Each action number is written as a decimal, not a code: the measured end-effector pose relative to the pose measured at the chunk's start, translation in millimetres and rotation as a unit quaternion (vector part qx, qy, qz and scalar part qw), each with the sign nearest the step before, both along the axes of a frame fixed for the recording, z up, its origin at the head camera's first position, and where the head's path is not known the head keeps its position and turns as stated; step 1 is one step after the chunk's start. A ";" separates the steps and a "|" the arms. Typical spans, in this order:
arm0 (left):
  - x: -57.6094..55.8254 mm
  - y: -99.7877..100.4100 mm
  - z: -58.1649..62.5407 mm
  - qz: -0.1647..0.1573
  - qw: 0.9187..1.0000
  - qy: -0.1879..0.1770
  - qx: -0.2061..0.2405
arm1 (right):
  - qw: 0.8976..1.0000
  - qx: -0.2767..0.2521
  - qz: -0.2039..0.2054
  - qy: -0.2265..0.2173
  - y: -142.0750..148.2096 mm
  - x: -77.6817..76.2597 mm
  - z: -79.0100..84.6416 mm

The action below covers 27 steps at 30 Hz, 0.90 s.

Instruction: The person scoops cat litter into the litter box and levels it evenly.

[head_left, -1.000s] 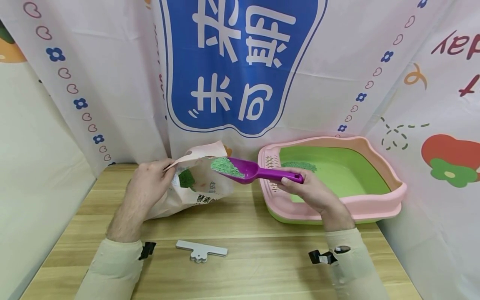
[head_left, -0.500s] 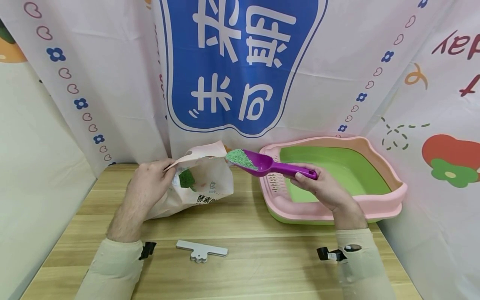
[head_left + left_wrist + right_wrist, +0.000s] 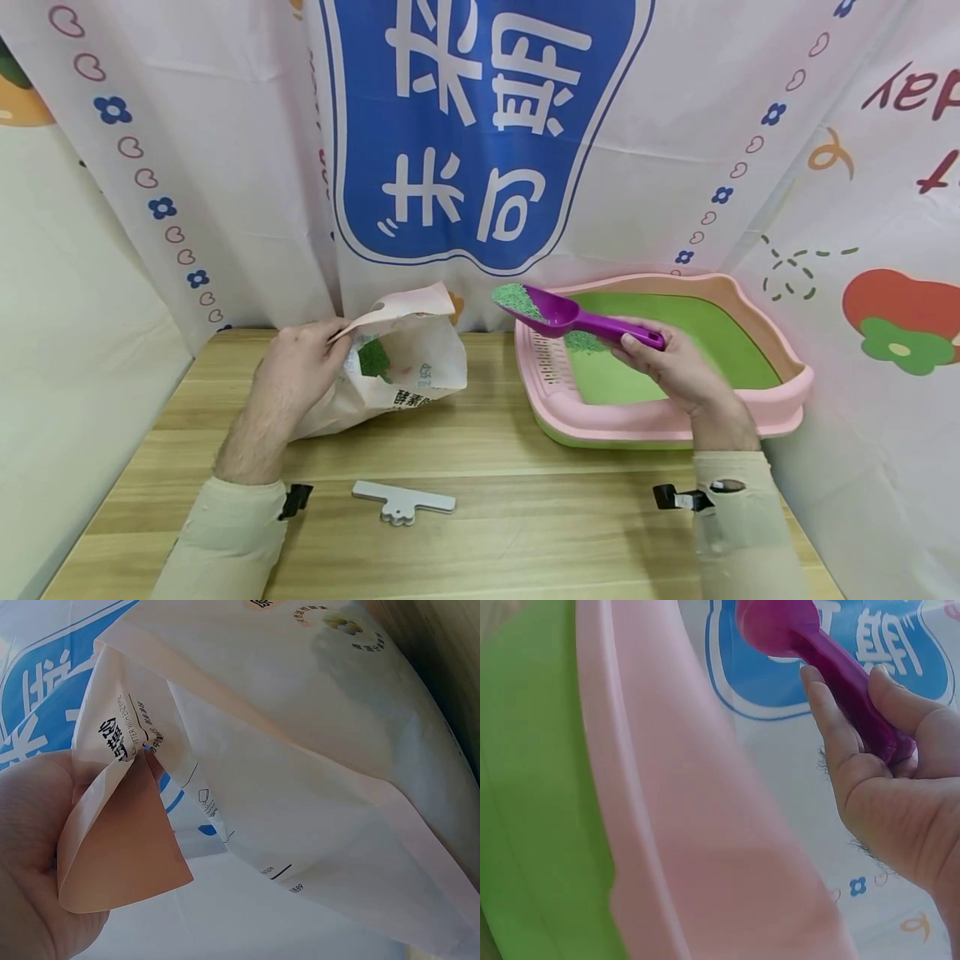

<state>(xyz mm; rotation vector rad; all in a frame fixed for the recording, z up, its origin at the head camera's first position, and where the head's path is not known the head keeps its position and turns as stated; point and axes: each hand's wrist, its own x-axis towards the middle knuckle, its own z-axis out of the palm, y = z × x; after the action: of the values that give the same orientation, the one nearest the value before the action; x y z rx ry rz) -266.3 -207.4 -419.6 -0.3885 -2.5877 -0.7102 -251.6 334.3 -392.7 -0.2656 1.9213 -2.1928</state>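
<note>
My left hand (image 3: 296,367) pinches the edge of a pale paper-like bag (image 3: 442,354), whose mouth gapes toward the right. In the left wrist view the folded bag edge (image 3: 127,847) is caught between thumb and fingers. My right hand (image 3: 667,358) grips the handle of a purple scoop (image 3: 561,312). Green granules (image 3: 516,298) fill the scoop's front end. The scoop is held over the left rim of a pink and green litter box (image 3: 551,400). More green granules (image 3: 587,342) lie in the box, partly hidden behind the scoop. The right wrist view shows the scoop's handle (image 3: 855,705) between thumb and fingers.
A grey-white bag clip (image 3: 402,501) lies on the wooden table (image 3: 510,533) in front of the bag. Behind the table hangs a printed white curtain (image 3: 637,192), close to the bag and the litter box.
My right hand has carried the loaded scoop rightward and slightly up, from the bag's mouth to over the litter box's left rim. The left hand and the bag have stayed nearly still.
</note>
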 end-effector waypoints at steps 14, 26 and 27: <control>-1.0 0.5 -1.5 -0.002 1.000 0.003 -0.002 | 0.999 -0.010 -0.031 -0.016 35.6 -8.1 -5.9; -0.8 1.2 -2.1 -0.004 1.000 0.006 0.001 | 0.998 -0.013 -0.058 -0.037 58.7 -13.9 -4.4; -0.9 1.3 -2.2 -0.004 1.000 0.005 0.001 | 0.997 -0.012 -0.059 -0.038 60.4 -14.5 -4.2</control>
<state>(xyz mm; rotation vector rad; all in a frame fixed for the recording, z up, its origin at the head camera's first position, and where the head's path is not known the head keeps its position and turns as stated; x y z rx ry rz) -267.2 -206.1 -421.8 -0.4017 -2.5773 -0.7105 -266.1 394.7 -396.9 -0.0720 1.9161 -2.2671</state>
